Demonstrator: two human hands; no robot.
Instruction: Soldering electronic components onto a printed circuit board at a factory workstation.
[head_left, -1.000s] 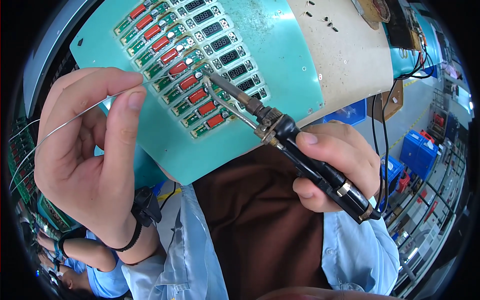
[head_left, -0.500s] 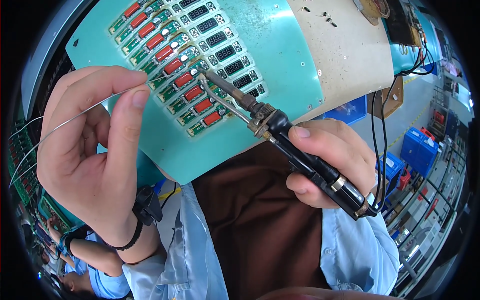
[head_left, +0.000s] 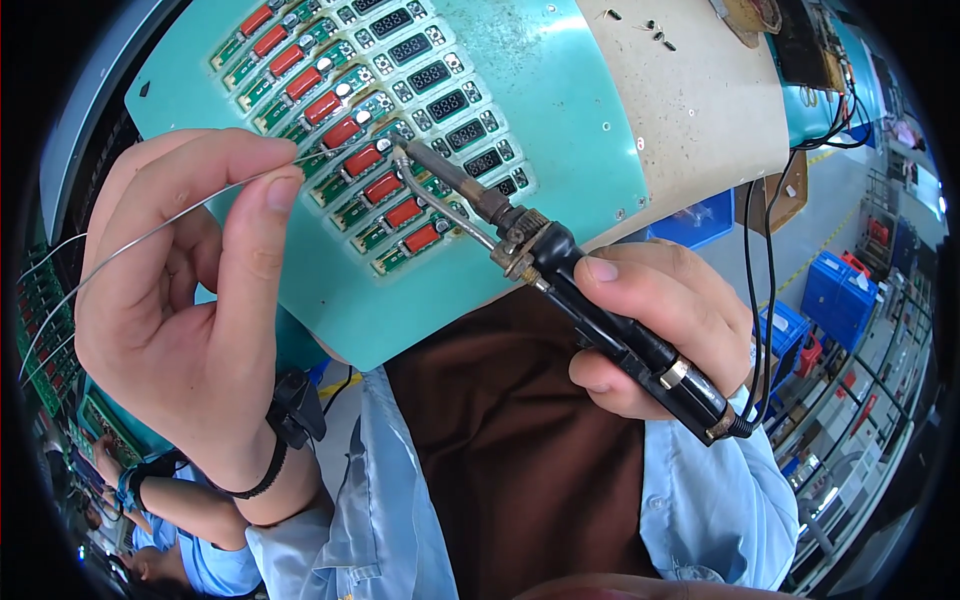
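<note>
Head view: right hand gripping soldering iron tight, tip touching circuit board panel; left hand pinching solder wire beside tip.

A teal panel is seen, patterned with slanting rows of small green boards that carry red blocks and black displays. The panel's right part is coloured cream. A silver wire is shown, and a soldering iron with a black handle and a grey metal tip. A light blue shirt is worn under a brown apron, with a black band at the wrist. Blue bins are seen at the right.
</note>
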